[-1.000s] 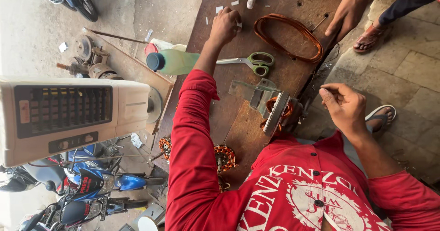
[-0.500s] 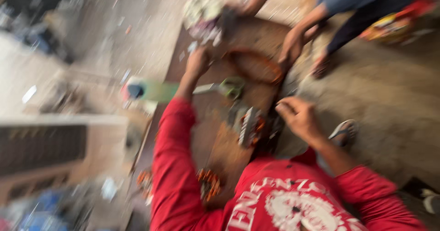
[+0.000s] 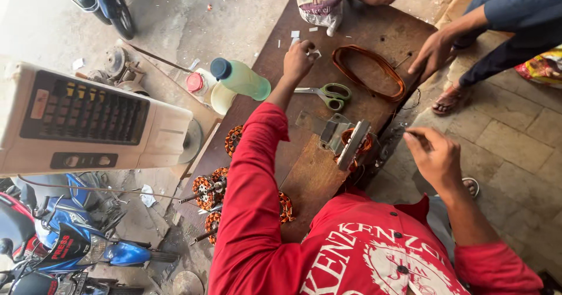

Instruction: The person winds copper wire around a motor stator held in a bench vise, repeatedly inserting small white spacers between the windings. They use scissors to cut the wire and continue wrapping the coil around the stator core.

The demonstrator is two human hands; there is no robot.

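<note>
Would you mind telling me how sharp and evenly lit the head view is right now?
Head view: sharp, with no motion smear; the left hand and the scissors read crisply. Daylight is bright on the concrete at top left and softer across the brown table. Wide-angle bending curves the white cooler near the edge.
</note>
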